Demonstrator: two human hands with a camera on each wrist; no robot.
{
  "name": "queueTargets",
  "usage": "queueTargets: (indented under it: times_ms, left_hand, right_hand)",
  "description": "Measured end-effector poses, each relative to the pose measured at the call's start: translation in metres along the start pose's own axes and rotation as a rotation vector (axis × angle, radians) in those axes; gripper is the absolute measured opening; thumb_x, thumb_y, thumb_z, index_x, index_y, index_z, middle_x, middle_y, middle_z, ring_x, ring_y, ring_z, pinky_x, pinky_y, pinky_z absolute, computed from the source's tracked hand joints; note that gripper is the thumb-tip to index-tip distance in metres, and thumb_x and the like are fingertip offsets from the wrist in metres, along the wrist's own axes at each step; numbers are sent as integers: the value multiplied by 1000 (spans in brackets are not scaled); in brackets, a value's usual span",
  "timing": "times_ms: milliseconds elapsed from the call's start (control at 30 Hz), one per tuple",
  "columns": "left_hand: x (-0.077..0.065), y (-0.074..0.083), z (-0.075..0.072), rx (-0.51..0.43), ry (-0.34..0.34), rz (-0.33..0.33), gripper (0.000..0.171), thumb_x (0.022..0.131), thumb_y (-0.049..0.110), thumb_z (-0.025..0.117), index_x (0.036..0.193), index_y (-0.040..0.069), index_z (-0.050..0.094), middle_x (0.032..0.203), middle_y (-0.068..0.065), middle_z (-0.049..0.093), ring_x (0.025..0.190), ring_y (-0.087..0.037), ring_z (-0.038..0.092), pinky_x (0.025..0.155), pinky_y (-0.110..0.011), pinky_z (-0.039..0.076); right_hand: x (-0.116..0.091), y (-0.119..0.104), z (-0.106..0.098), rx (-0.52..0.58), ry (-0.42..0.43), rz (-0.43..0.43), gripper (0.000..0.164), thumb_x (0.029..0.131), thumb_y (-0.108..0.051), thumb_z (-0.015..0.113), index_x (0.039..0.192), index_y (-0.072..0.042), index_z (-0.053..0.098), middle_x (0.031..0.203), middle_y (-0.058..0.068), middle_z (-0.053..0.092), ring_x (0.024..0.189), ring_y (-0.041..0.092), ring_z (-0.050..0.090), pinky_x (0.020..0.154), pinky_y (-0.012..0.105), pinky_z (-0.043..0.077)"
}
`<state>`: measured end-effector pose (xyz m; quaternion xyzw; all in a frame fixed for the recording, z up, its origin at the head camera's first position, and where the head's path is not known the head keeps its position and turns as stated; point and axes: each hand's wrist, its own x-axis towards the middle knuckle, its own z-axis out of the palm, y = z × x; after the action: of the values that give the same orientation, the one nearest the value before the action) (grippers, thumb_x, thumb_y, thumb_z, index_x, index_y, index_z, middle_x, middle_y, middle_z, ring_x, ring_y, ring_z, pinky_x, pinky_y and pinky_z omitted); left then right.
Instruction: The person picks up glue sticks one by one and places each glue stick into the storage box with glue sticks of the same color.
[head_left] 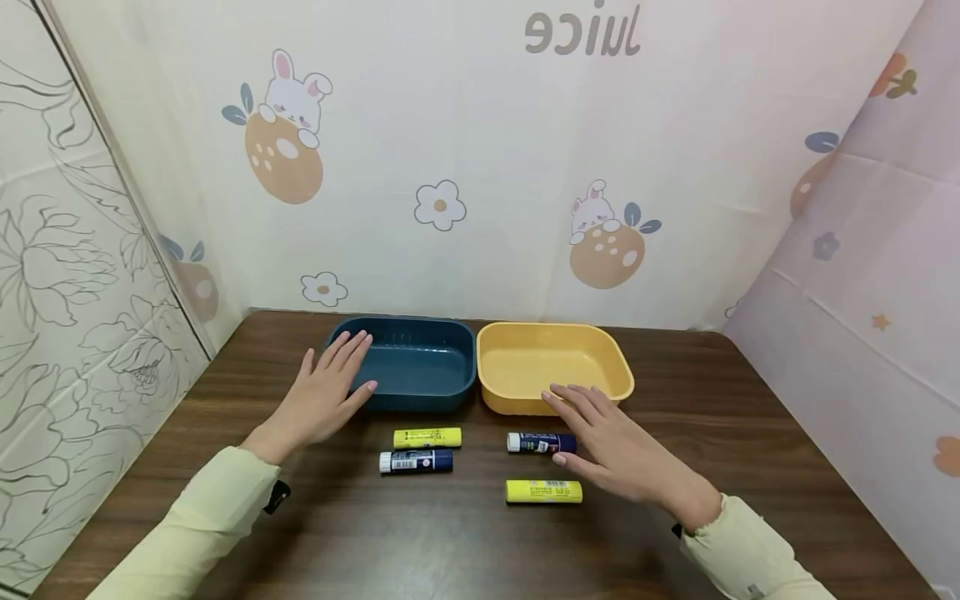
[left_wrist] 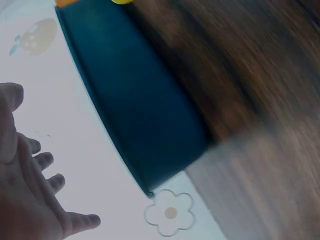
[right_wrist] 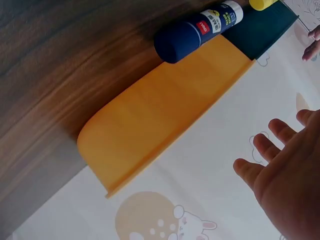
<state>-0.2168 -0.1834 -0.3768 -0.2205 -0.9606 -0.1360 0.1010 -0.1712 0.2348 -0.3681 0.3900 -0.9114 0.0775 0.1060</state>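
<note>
Facing a dark wooden table (head_left: 450, 542) in the head view, we see a blue tray (head_left: 405, 402) and a yellow tray (head_left: 510, 405) side by side along its far side, in front of a wall sheet (head_left: 495, 267) printed with rabbits, oranges and flowers. The left hand (head_left: 321, 400) shows across the left end of the blue tray, fingers outstretched and grasping nothing; we cannot tell whether it touches the rim. The right hand (head_left: 626, 446), also released and empty, shows over the near right part of the yellow tray, its thumb beside the end of a dark glue stick (head_left: 528, 442). Nearer to us than that stick lies a yellow glue stick (head_left: 543, 492). In front of the blue tray lies a second yellow glue stick (head_left: 427, 437), with a second dark glue stick (head_left: 416, 462) just on its near side. All four lie on the table, outside the trays. Pale sleeves (head_left: 213, 508) cover both forearms.

In the left wrist view, we find the left hand at the left edge, palm and loose fingers visible, with the blurred blue tray across the middle.

In the right wrist view, the yellow tray runs diagonally, and we see the white-capped dark glue stick on its table side. The right hand's fingers extend at the right, clasping nothing.
</note>
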Motion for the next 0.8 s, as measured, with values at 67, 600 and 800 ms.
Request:
queueTargets:
  times_ms: [67, 600, 800]
  left_hand:
    - [4, -6, 1, -16, 8, -3, 67, 100, 36, 45, 152, 6, 17, 157, -13, 16, 143, -33, 8, 107, -66, 6]
    - [19, -50, 14, -209, 42, -37, 59, 101, 28, 44, 148, -3, 25, 155, -21, 15, 143, -37, 4, 108, -63, 7]
    - [25, -60, 17, -261, 51, -50, 57, 101, 25, 45, 148, -1, 25, 155, -22, 13, 142, -38, 2, 110, -60, 8]
  right_hand:
    - [-1, -1, 1, 6, -4, -1, 72, 94, -47, 54, 151, -12, 26, 152, 6, 29, 136, 26, 27, 109, 53, 21]
    - [-6, -10, 17, 15, -22, 22, 69, 91, -41, 62, 147, -13, 34, 134, 1, 43, 119, 14, 42, 99, 40, 39]
    - [-4, -12, 24, 33, -55, 22, 62, 91, -43, 61, 142, -13, 41, 130, -4, 44, 117, 10, 41, 98, 37, 40]
